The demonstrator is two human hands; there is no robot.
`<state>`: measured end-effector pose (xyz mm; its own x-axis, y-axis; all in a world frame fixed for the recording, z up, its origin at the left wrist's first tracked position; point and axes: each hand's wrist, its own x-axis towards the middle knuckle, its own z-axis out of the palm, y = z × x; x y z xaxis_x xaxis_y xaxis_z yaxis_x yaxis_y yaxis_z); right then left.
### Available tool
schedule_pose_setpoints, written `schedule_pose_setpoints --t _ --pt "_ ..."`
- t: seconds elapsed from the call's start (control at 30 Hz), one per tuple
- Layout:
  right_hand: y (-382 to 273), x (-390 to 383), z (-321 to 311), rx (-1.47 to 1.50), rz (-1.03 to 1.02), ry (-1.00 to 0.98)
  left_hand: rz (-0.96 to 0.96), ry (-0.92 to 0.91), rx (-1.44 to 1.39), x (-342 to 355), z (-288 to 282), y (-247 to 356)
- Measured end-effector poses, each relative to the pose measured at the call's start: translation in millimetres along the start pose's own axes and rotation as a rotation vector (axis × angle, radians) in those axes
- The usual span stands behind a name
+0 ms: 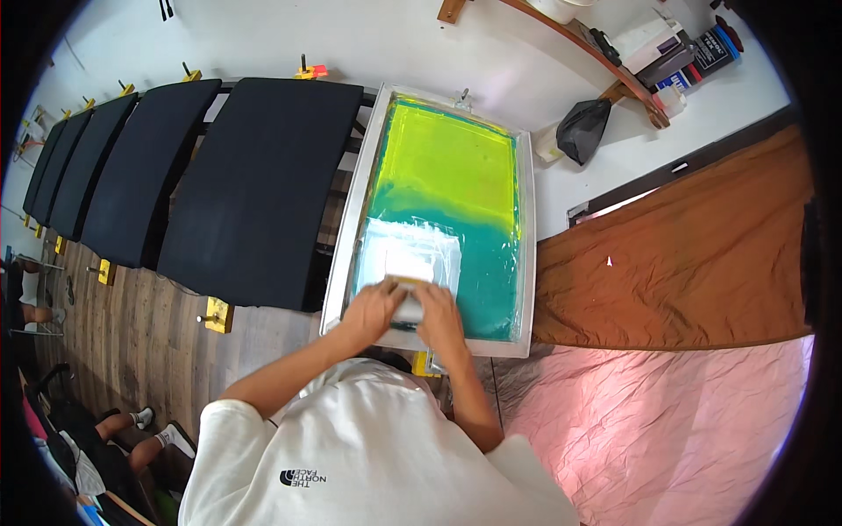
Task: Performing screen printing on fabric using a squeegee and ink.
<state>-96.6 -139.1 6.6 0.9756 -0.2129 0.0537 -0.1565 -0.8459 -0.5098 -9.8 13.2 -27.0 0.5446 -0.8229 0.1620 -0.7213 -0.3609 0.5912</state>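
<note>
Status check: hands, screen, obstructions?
Left hand, right hand gripping blurred squeegee. Squeegee at screen's near end, white patch ahead. Nothing visibly blocking.

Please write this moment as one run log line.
left hand: grips squeegee-like tool | right hand: same tool | framed screen: yellow-green far, teal near

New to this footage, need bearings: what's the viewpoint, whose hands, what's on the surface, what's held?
There's no robot: a person works barehanded, seen from above by a wide fisheye camera on their head, so straight edges bend. The left hand and right hand both hold a pale tool, blurred and partly covered, at the near end of a rectangular silvery metal frame. The glossy surface inside is yellow-green farther off, teal nearer, with a white patch. Left of it: a row of flat black boards.
</note>
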Motion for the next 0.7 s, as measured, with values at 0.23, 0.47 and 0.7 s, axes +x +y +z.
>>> schedule_pose_setpoints --t 0.23,0.47,0.7 --pt "5 37 -17 0.014 0.001 -0.05 -0.047 -0.01 -0.064 44 -29 -3" --pt "-4 -12 0 0.051 0.052 -0.042 -0.018 -0.097 -0.073 -3 -10 4" --pt "-7 25 -12 -0.042 0.037 -0.017 -0.036 -0.027 -0.058 31 -27 -4"
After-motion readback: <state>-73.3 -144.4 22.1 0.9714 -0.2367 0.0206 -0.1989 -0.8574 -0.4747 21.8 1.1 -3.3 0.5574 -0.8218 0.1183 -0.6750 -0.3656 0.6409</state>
